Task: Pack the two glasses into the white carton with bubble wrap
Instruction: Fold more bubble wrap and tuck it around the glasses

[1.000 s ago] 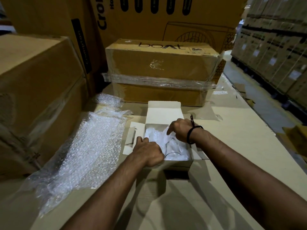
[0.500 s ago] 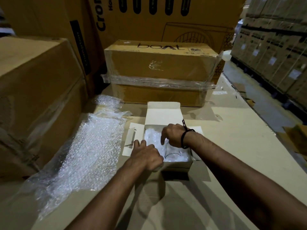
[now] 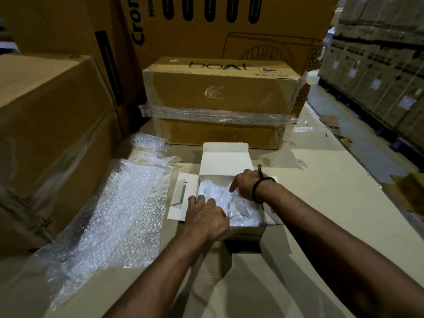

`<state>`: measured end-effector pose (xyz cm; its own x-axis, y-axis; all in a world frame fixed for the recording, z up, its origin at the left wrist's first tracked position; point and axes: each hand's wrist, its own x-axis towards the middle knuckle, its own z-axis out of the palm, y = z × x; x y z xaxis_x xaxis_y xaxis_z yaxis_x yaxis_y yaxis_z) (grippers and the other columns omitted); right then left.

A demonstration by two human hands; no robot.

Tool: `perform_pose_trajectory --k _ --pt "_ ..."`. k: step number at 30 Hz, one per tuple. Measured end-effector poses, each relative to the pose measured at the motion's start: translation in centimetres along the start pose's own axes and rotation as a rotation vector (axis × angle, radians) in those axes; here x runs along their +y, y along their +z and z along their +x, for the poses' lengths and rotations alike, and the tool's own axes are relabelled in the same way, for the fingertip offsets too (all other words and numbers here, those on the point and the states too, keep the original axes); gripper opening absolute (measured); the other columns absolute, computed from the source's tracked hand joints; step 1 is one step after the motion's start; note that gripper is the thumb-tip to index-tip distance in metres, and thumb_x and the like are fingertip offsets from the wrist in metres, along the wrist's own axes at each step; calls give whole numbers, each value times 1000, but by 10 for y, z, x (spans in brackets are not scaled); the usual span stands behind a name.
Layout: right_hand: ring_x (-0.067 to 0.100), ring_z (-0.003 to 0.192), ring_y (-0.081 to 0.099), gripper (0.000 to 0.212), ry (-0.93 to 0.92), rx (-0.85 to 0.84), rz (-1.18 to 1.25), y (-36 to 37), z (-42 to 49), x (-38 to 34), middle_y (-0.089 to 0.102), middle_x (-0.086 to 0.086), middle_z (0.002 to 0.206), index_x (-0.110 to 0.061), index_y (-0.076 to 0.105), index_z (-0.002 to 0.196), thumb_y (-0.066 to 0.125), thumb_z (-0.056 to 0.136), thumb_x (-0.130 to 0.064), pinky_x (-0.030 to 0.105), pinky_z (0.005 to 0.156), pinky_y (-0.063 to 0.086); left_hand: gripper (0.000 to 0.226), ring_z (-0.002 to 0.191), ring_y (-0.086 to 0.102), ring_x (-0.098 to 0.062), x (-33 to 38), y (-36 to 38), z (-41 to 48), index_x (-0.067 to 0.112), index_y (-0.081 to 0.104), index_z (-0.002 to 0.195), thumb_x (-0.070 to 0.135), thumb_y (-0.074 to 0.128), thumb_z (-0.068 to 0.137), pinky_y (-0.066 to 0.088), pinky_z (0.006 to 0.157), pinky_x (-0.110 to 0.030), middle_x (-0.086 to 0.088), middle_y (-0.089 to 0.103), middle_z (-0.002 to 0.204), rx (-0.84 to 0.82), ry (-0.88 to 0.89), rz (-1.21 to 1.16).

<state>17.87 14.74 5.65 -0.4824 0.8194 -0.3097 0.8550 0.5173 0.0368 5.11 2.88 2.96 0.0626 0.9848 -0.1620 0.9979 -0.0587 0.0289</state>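
Nearby: bubble wrap sheet at worktop's left edge, boAt box behind. White carton open mid-worktop; 1 glass inside, between my hands. Left hand curled, gripping inner wrap; right hand index presses it, grip unclear.

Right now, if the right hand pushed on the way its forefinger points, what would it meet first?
The bubble wrap packed inside the white carton; the right hand seems to touch it, though depth is unclear.
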Motion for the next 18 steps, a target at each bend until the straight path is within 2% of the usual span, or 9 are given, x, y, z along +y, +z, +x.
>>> perform_pose_trajectory --k 2,6,8,11,13,15,16,18 --pt "25 124 47 48 -8 -42 -25 5 -2 -6 46 6 138 -39 55 130 42 93 -12 34 101 41 37 109 48 -27 -1 -7 4 25 72 106 39 42 90 27 93 -44 -3 63 110 -3 -14 -63" --pt "28 123 48 55 -16 -77 15 6 -1 -3 44 7 139 -40 53 131 41 91 -5 35 100 43 25 99 58 -21 -14 -11 6 32 73 95 29 51 84 28 94 -40 5 72 94 216 -68 -190" --pt "27 117 52 52 -17 -39 66 3 -2 2 50 6 134 -38 60 123 41 90 -4 34 96 45 30 98 51 -19 -17 -5 1 27 74 86 35 45 87 25 92 -41 6 70 90 141 16 -185" --pt "24 112 54 50 -34 29 84 1 -1 7 57 2 127 -38 68 106 41 84 -1 32 90 46 44 94 42 -20 -12 0 -9 16 64 73 41 33 91 24 90 -43 3 54 83 -34 54 -140" --pt "22 114 53 53 -36 -10 55 2 -1 5 55 0 129 -39 67 107 39 84 0 31 88 45 46 93 39 -21 -10 -2 -8 14 59 73 41 27 91 24 89 -43 1 49 84 -80 61 -77" --pt "22 117 51 51 -54 -48 21 2 -1 2 53 0 132 -38 65 115 40 89 -2 30 89 44 44 95 40 -22 -7 -6 -6 15 59 70 41 29 89 26 88 -43 -1 52 88 -76 63 -87" --pt "23 119 49 49 -63 -62 -5 2 -1 0 52 1 133 -38 62 121 40 93 -5 30 88 42 42 99 41 -23 -7 -6 -4 15 63 75 41 33 88 27 89 -42 -1 55 96 -37 68 -91" --pt "25 121 46 45 -72 -78 -29 2 0 -2 49 2 135 -36 56 128 41 97 -9 31 90 41 41 114 39 -25 -6 -4 1 22 71 104 42 38 89 27 94 -43 2 54 123 50 112 -40"
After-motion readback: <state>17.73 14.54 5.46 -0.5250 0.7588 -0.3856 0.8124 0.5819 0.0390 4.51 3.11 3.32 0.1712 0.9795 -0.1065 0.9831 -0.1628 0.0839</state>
